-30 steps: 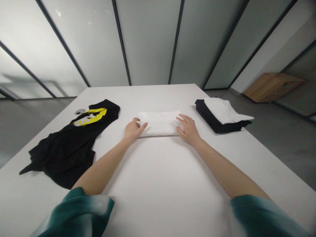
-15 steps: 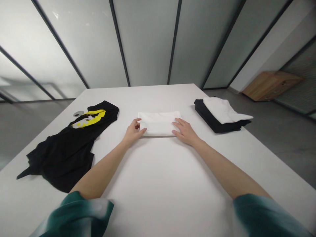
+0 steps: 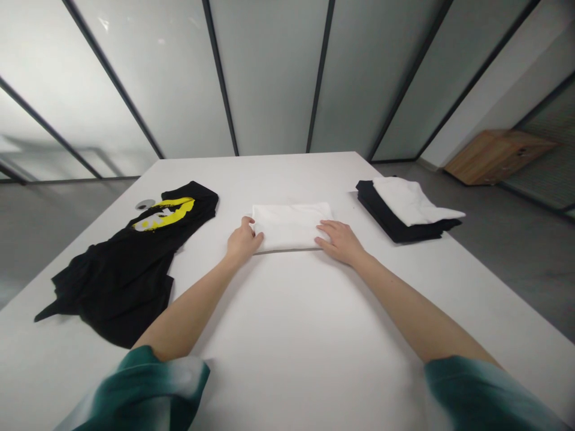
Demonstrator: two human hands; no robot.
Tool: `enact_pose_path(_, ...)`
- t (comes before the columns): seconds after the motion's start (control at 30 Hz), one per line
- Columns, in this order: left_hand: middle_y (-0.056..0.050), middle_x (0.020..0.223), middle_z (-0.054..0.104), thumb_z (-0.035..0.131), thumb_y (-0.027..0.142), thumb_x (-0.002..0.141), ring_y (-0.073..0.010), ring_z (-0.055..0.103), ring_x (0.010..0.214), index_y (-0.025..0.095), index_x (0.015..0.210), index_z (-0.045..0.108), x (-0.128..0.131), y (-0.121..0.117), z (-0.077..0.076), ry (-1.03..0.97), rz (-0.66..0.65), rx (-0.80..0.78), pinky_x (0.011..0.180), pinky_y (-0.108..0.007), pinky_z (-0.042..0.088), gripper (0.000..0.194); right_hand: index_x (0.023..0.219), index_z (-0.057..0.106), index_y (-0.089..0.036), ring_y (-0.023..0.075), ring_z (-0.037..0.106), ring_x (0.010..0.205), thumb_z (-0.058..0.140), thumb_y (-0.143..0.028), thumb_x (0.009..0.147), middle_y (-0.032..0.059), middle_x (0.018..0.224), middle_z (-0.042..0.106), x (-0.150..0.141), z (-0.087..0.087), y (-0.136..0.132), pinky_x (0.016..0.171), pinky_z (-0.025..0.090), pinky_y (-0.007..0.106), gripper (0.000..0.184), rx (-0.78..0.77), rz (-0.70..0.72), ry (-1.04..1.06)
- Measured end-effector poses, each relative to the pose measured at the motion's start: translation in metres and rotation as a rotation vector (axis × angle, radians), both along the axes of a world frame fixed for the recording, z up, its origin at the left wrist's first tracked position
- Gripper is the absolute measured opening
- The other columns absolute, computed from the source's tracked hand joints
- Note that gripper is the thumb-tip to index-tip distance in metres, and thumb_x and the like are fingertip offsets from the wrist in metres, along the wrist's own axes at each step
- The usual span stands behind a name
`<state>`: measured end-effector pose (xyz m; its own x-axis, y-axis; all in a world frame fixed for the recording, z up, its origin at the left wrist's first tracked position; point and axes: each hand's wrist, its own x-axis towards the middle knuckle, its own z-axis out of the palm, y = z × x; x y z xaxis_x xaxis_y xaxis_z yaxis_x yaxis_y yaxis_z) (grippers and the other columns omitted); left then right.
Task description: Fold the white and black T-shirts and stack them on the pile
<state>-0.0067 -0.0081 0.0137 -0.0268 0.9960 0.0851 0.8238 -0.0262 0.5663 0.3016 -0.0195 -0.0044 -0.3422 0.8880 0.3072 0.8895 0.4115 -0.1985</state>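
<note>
A folded white garment (image 3: 291, 226) lies as a flat rectangle in front of me on the table. My left hand (image 3: 243, 240) is at its left end, with the thumb over the near corner and the fingers curled round the side edge. Part of those fingers is hidden. My right hand (image 3: 340, 241) rests on the garment's right end, fingers stretched out and apart, palm down.
A black garment with a yellow and white print (image 3: 130, 263) lies spread on the left of the white table (image 3: 287, 335). Beside it is a small grey round object (image 3: 145, 205). On the right, white cloth (image 3: 406, 200) lies on folded black cloth (image 3: 389, 218). A wooden cabinet (image 3: 489, 158) stands beyond.
The fingers of my left hand have curled in closer round the garment's left edge. My right hand stays on the right end with little movement. The view has shifted slightly.
</note>
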Motion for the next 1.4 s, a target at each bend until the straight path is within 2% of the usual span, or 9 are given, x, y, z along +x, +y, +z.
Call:
enact_pose_path(0.07,-0.006,0.087,0.068,0.059,0.034,0.083,-0.0276,0.066,0.087,0.021,0.118,0.049,-0.001,0.0,0.001,0.07,0.007,0.006,0.08,-0.039,0.049,0.039,0.115,0.07,-0.021,0.0309,0.056,0.118,0.047,-0.044,0.094,0.0117,0.125,0.066,-0.002,0.004,-0.001,0.101,0.041,0.049,0.039,0.01,-0.04,-0.011)
enact_pose_path(0.17,-0.014,0.114,0.066,0.057,0.03,0.085,-0.0293,0.06,0.109,0.018,0.118,0.054,0.001,-0.003,0.002,0.14,-0.083,0.215,0.096,-0.042,0.045,0.036,0.108,0.072,-0.02,0.0322,0.057,0.115,0.044,-0.045,0.095,0.0137,0.117,0.069,-0.005,0.008,-0.004,0.1,0.04,0.05,0.039,0.057,-0.051,-0.013)
enact_pose_path(0.27,-0.017,0.141,0.053,0.054,0.036,0.089,-0.0297,0.045,0.134,0.017,0.131,0.051,0.008,-0.009,0.001,0.187,-0.293,0.372,0.111,-0.045,0.033,0.046,0.125,0.064,-0.017,0.0327,0.044,0.134,0.043,-0.047,0.096,0.015,0.14,0.055,-0.012,0.008,-0.007,0.108,0.034,0.05,0.047,0.122,0.062,-0.031)
enact_pose_path(0.37,-0.014,0.155,0.039,0.049,0.047,0.092,-0.0304,0.031,0.145,0.019,0.142,0.046,0.014,-0.012,-0.003,0.247,-0.46,0.255,0.117,-0.048,0.024,0.057,0.14,0.052,-0.018,0.0317,0.032,0.144,0.041,-0.051,0.097,0.0137,0.153,0.042,-0.016,0.002,-0.007,0.113,0.031,0.051,0.056,0.079,0.147,-0.106)
enact_pose_path(0.53,-0.009,0.161,0.028,0.04,0.052,0.097,-0.0285,0.022,0.15,0.026,0.147,0.043,0.012,-0.009,-0.012,0.287,-0.492,0.022,0.119,-0.049,0.022,0.057,0.143,0.05,-0.023,0.0299,0.036,0.143,0.035,-0.052,0.099,0.0104,0.153,0.044,-0.015,-0.007,-0.003,0.114,0.032,0.05,0.055,-0.037,0.082,-0.128)
enact_pose_path(0.87,-0.008,0.153,0.044,0.042,0.036,0.096,-0.0235,0.035,0.144,0.024,0.138,0.054,-0.001,-0.002,-0.018,0.164,-0.506,0.105,0.118,-0.047,0.028,0.046,0.134,0.06,-0.022,0.0282,0.046,0.136,0.037,-0.039,0.097,0.0107,0.145,0.053,-0.005,-0.011,0.002,0.11,0.037,0.051,0.046,-0.019,0.066,0.051)
enact_pose_path(1.03,-0.012,0.124,0.065,0.052,0.029,0.087,-0.0256,0.056,0.122,0.019,0.115,0.065,-0.01,0.007,-0.02,-0.028,-0.288,0.266,0.109,-0.045,0.042,0.032,0.13,0.06,-0.016,0.0334,0.055,0.12,0.043,-0.039,0.092,0.0162,0.13,0.062,0.013,-0.015,0.01,0.103,0.041,0.053,0.047,0.094,-0.213,0.266)
enact_pose_path(1.17,-0.011,0.108,0.069,0.05,0.028,0.087,-0.026,0.061,0.108,0.02,0.103,0.067,-0.014,0.01,-0.017,-0.095,-0.052,0.24,0.099,-0.044,0.047,0.024,0.122,0.064,-0.013,0.0404,0.054,0.113,0.041,-0.051,0.091,0.023,0.123,0.061,0.022,-0.021,0.016,0.096,0.041,0.061,0.055,0.028,-0.466,0.269)
enact_pose_path(1.4,-0.008,0.105,0.069,0.051,0.028,0.085,-0.0246,0.062,0.103,0.022,0.097,0.067,-0.01,0.01,-0.014,-0.141,-0.02,0.183,0.094,-0.041,0.049,0.02,0.104,0.071,-0.018,0.0385,0.055,0.11,0.046,-0.062,0.086,0.0195,0.114,0.063,0.016,-0.031,0.022,0.095,0.042,0.056,0.054,-0.039,-0.483,0.179)
